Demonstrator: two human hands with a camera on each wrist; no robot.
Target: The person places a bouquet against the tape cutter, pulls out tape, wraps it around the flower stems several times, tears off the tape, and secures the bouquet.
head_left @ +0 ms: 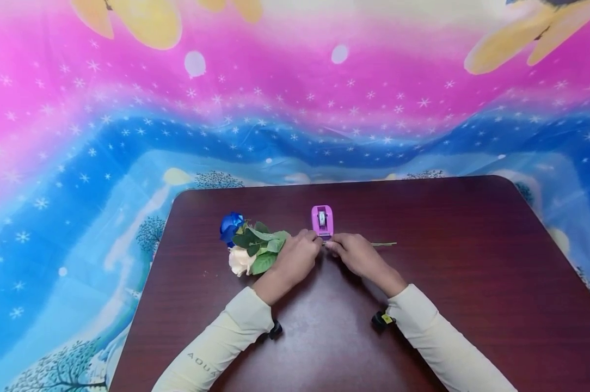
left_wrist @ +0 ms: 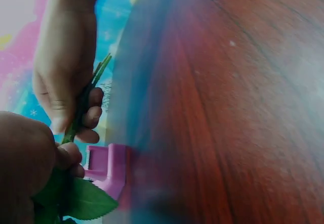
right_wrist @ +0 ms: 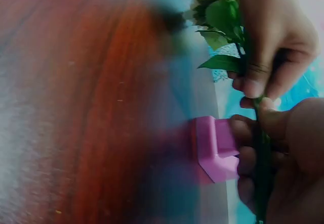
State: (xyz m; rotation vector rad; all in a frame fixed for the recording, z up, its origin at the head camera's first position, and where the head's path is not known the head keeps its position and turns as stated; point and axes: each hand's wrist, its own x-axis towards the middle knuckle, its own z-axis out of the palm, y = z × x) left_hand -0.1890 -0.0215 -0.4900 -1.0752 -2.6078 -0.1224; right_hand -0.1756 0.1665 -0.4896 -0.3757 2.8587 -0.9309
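Note:
A bunch of artificial flowers lies sideways in both hands, with a blue rose [head_left: 232, 226] and a cream rose [head_left: 241, 261] at its left end. Green leaves [head_left: 264, 263] sit just behind the blooms. My left hand [head_left: 297, 255] grips the stems close to the leaves. Right beside it, my right hand [head_left: 357, 254] pinches the green stems [right_wrist: 261, 178] between thumb and fingers, and their cut ends [head_left: 384, 244] stick out to the right. A pink tape dispenser [head_left: 322, 220] stands just beyond the fingertips. Whether tape is on the stems cannot be seen.
The dark red-brown wooden table [head_left: 471, 272] has rounded far corners. Behind it hangs a pink and blue patterned cloth [head_left: 295, 98]. Small black wrist cameras [head_left: 382, 321] are strapped under both cream sleeves [head_left: 447, 332].

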